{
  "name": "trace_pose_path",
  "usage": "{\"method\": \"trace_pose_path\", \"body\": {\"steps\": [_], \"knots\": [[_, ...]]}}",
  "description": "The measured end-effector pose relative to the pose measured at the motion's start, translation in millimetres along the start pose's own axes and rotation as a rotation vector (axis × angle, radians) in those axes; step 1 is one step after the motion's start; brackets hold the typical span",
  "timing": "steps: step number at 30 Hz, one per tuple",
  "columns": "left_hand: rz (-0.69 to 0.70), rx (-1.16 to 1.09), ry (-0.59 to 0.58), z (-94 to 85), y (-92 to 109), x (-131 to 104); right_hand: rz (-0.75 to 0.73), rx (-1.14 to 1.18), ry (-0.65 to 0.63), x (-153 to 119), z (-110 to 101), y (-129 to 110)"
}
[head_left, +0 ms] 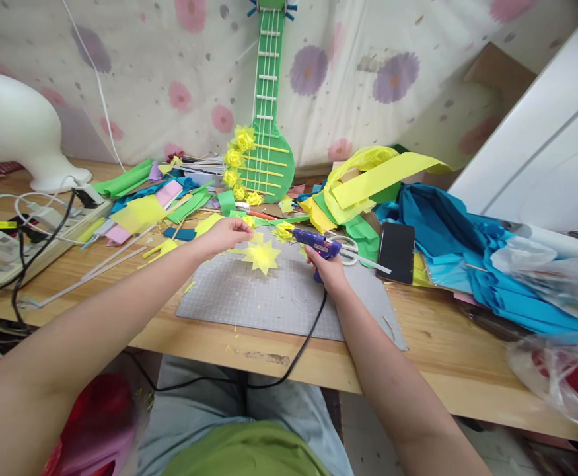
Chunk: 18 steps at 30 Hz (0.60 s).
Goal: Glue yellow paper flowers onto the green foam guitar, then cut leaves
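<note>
My right hand [327, 268] is wrapped round a purple hot glue gun [318, 243], its nozzle aimed left and its black cord trailing down. Over the back of the grey cutting mat [269, 297], my left hand [232, 233] is closed in a pinch; what sits between the fingertips is hidden. Just below and beside those fingertips is a yellow paper star-shaped flower layer [260, 256]; I cannot tell whether they grip it. A small yellow paper flower [283, 230] lies by the nozzle. Behind stands a green banjo-like paper model [269, 158] with yellow flowers [234, 157] along its left edge.
A black phone [396, 252] and scissors [362, 258] lie right of the mat, near blue crepe paper [447, 231] and yellow paper strips [388, 182]. Coloured scraps [140, 215] cover the left. A power strip [45, 244] with cables and a white foam head [16, 125] are farther left.
</note>
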<state>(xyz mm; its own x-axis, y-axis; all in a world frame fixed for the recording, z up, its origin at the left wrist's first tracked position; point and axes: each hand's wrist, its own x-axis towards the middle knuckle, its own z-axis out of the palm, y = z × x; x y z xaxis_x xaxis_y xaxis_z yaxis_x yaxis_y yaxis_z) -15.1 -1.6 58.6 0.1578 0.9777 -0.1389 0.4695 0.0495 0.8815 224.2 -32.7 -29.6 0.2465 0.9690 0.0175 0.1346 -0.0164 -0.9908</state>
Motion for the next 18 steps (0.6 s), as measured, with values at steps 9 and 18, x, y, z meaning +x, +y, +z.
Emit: {"method": "trace_pose_path", "body": {"steps": [9, 18], "knots": [[-0.413, -0.447, -0.037, 3.2, 3.7, -8.9, 0.146, 0.462, -0.12, 2.4, 0.8, -6.5], [-0.242, -0.59, -0.07, 34.4, 3.6, 20.1, 0.326, 0.635, -0.338, -4.9, 6.9, -10.6]]}}
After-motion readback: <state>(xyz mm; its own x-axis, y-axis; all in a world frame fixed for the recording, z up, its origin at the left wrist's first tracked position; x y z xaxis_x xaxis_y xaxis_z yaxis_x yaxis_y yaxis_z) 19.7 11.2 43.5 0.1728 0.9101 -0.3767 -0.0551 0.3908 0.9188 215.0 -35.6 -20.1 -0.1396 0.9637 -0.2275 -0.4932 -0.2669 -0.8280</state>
